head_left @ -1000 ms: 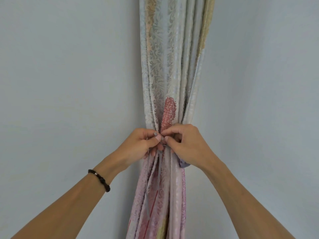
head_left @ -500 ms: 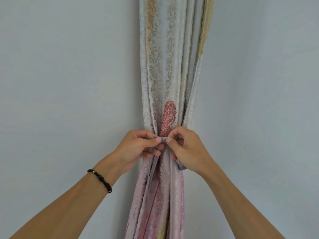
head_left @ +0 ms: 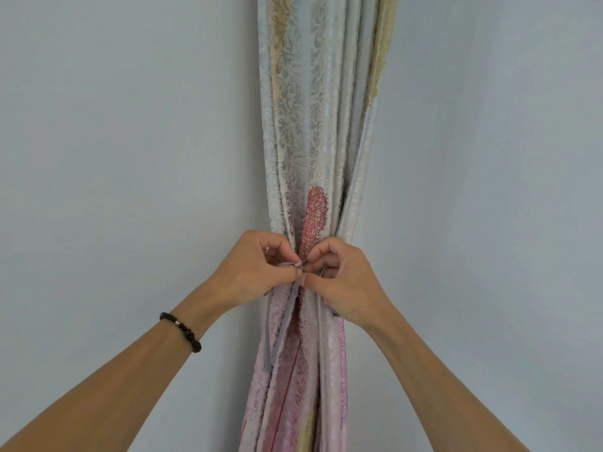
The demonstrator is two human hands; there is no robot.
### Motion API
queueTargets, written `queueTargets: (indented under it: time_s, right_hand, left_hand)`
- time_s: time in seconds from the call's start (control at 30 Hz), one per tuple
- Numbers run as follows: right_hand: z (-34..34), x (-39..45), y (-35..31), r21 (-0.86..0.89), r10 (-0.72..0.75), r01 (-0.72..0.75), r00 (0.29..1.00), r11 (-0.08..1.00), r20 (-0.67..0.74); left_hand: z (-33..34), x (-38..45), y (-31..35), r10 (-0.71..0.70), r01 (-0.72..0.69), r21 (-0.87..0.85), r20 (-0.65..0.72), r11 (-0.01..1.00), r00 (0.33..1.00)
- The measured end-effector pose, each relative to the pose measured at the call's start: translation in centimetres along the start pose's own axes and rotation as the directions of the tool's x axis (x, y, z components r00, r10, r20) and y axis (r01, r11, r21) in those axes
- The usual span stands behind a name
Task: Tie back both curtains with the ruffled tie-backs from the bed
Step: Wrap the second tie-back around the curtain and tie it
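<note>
both hands, left hand and right hand, pinch the thin grey tie-back strings at the bunched, leaf-patterned curtain, loose ends dangling below.

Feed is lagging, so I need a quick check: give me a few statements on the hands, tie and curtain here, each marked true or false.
1. Both hands pinch the tie at the front of the curtain. True: left hand, right hand, tie.
2. The curtain hangs spread flat. False: it is gathered into a bunch.
3. A bracelet sits on the right wrist. False: it is on the left.
4. A thin grey tail hangs below the hands. True.
</note>
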State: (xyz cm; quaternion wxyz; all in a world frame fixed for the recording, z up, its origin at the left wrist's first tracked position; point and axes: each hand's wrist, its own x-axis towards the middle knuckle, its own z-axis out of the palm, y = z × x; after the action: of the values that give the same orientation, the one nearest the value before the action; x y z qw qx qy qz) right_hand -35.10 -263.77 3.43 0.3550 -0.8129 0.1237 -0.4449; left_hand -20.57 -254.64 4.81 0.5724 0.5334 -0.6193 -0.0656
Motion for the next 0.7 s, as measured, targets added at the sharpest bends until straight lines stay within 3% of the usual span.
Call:
queueTargets:
  time_s: [0.07, 0.1, 0.13, 0.17, 0.2, 0.27, 0.37, 0.5, 0.6, 0.7]
  right_hand:
    - [0.0, 0.1, -0.2, 0.032, 0.036, -0.037, 0.999, 0.999, 0.017]
    - [0.1, 0.2, -0.2, 0.024, 0.049, -0.049, 0.999, 0.998, 0.014]
    - [0.2, 0.2, -0.4, 0.016, 0.057, -0.057, 0.998, 0.998, 0.006]
    - [0.2, 0.3, -0.5, 0.009, 0.061, -0.061, 0.998, 0.998, 0.0]
    - [0.3, 0.2, -0.7, 0.0, 0.066, -0.066, 0.998, 0.998, 0.002]
    - [0.3, 0.2, -1.1, -0.041, 0.084, -0.083, 0.996, 0.996, 0.037]
    - [0.3, 0.1, -1.7, -0.048, 0.149, -0.144, 0.981, 0.988, 0.125]
    - [0.2, 0.5, -1.7, 0.087, 0.244, -0.259, 0.957, 0.962, 0.157]
    - [0.4, 0.2, -1.8, 0.109, 0.241, -0.253, 0.964, 0.961, 0.108]
    - [0.8, 0.1, -1.7, 0.028, 0.201, -0.201, 0.98, 0.979, 0.007]
  left_hand:
    - [0.1, -0.2, -0.4, 0.246, -0.23, 0.231, -0.045, 0.946, 0.968]
    - [0.2, -0.4, -0.8, 0.423, -0.373, 0.418, -0.031, 0.829, 0.906]
    - [0.3, -0.5, -1.2, 0.578, -0.473, 0.6, 0.021, 0.645, 0.816]
    - [0.5, -0.7, -1.9, 0.687, -0.516, 0.722, 0.078, 0.461, 0.722]
    - [0.7, -0.9, -2.5, 0.745, -0.53, 0.777, 0.123, 0.339, 0.655]
    - [0.9, -1.1, -3.3, 0.799, -0.548, 0.799, 0.15, 0.249, 0.582]
    - [0.9, -1.1, -4.0, 0.829, -0.554, 0.792, 0.114, 0.257, 0.547]
    - [1.0, -1.4, -3.9, 0.801, -0.533, 0.754, 0.015, 0.384, 0.598]
    - [1.1, -1.8, -3.8, 0.708, -0.516, 0.632, -0.074, 0.578, 0.702]
    - [1.6, -2.1, -3.6, 0.524, -0.386, 0.474, -0.201, 0.791, 0.828]
